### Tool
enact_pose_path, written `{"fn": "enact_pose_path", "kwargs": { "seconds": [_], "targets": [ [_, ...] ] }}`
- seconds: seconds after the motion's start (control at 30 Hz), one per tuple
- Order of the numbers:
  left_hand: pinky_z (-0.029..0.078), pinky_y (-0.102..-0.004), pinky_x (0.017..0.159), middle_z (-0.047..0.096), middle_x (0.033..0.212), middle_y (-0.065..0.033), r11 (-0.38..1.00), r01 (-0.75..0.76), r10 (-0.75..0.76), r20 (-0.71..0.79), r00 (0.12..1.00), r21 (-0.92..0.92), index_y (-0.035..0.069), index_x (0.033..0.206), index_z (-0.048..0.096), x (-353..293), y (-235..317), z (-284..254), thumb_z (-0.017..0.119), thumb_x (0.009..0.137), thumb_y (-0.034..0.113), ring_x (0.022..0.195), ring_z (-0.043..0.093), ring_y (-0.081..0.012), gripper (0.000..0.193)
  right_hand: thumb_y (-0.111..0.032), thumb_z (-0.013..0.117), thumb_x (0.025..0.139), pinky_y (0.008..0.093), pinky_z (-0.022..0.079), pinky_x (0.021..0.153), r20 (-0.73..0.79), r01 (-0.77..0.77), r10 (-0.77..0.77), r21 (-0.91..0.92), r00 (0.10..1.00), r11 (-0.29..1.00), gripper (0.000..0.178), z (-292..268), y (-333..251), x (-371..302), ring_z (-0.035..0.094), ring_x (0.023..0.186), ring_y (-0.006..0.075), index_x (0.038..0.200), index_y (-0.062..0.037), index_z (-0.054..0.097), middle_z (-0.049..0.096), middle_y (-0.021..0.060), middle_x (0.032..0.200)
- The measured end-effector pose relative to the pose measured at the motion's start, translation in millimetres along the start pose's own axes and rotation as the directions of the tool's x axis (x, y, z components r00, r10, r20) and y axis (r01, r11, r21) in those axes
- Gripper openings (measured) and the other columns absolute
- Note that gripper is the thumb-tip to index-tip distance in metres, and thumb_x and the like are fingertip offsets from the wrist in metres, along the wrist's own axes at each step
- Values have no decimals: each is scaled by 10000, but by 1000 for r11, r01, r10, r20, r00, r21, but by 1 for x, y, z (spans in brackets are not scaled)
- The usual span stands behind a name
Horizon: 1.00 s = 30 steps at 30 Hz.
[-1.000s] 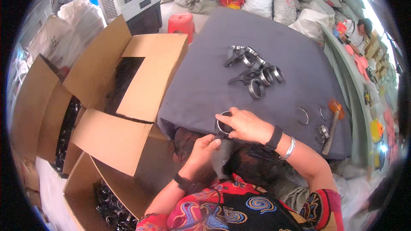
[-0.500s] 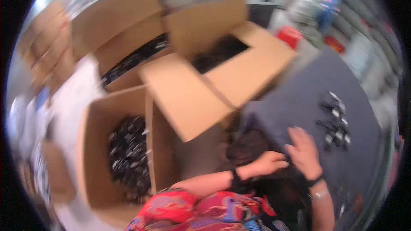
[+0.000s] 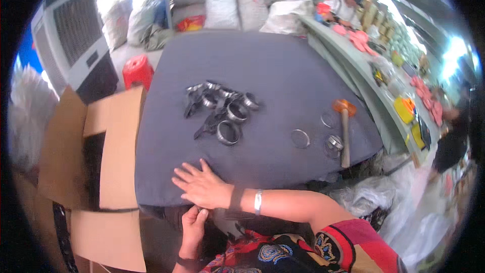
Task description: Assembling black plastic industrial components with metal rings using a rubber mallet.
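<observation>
My right hand (image 3: 204,188) lies with fingers spread at the near left edge of a dark grey padded table (image 3: 283,71). Just below its wrist is my left hand (image 3: 193,225), thumb and finger pinched together at the table's edge. Whatever may be in that pinch is too small to make out. Farther in on the table is a loose cluster of black pieces with shiny metal rings (image 3: 228,132). To the right lie a mallet (image 3: 345,131) with an orange head and wooden handle, a thin ring (image 3: 300,139) and a small stack of metal rings (image 3: 334,144).
An open cardboard box (image 3: 121,151) stands against the table's left side. Beyond it are a red stool (image 3: 137,72) and a large air cooler (image 3: 76,30). Full sacks (image 3: 222,7) line the back. Along the right runs a cluttered bench (image 3: 353,60), where another person (image 3: 348,7) sits.
The view has swung right, away from the boxes and toward the table. My hands have drawn closer together, the right spread at the table's edge above the pinched left.
</observation>
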<state>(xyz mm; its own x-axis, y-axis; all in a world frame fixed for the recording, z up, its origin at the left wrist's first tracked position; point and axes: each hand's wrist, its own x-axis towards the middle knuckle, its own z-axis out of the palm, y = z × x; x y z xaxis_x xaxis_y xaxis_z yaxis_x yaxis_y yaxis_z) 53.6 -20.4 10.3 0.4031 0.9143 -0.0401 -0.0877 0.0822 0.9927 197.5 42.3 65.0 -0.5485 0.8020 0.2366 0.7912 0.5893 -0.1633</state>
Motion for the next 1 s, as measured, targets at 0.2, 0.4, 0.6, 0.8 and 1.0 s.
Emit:
{"fn": "enact_pose_path", "kwargs": {
  "seconds": [0.2,0.4,0.6,0.8,1.0],
  "targets": [
    [429,-238,684,618,805,17,982,71,-84,-71,994,-176,13,888,637,-7,25,27,528,923,99,726,530,-71,144,-333,581,862,556,361,979,-191,62,-29,166,981,984,509,-3,20,-21,451,1229,363,1244,-1,530,498,198,1303],
    [418,-255,642,597,691,-9,976,108,-136,-142,980,-189,35,762,584,-15,35,21,515,935,135,651,526,-88,212,-234,611,764,499,471,705,-660,-509,424,72,621,858,249,-129,115,-118,581,856,384,837,4,621,606,217,884],
    [429,-262,620,584,696,-4,994,-4,-12,-150,989,-105,39,756,587,-8,18,21,531,905,85,640,528,-94,166,-316,659,803,479,457,788,-606,-982,773,-92,187,165,356,-178,206,-318,572,916,375,923,17,619,615,202,909],
    [423,-259,671,611,707,-30,985,37,-66,-167,984,-171,39,750,588,-10,21,16,535,922,129,663,538,-105,201,-419,715,758,488,297,1073,-427,-853,755,-89,499,514,874,-140,153,-302,323,1293,455,1406,-4,300,329,287,1406],
    [435,-263,633,597,691,-20,996,-14,-1,-171,985,-88,36,740,584,-4,17,20,536,905,109,636,532,-103,187,-218,597,856,632,197,1060,-329,-948,890,-64,315,312,757,-94,166,-265,200,1330,523,1458,-34,176,250,284,1451]
  ]
}}
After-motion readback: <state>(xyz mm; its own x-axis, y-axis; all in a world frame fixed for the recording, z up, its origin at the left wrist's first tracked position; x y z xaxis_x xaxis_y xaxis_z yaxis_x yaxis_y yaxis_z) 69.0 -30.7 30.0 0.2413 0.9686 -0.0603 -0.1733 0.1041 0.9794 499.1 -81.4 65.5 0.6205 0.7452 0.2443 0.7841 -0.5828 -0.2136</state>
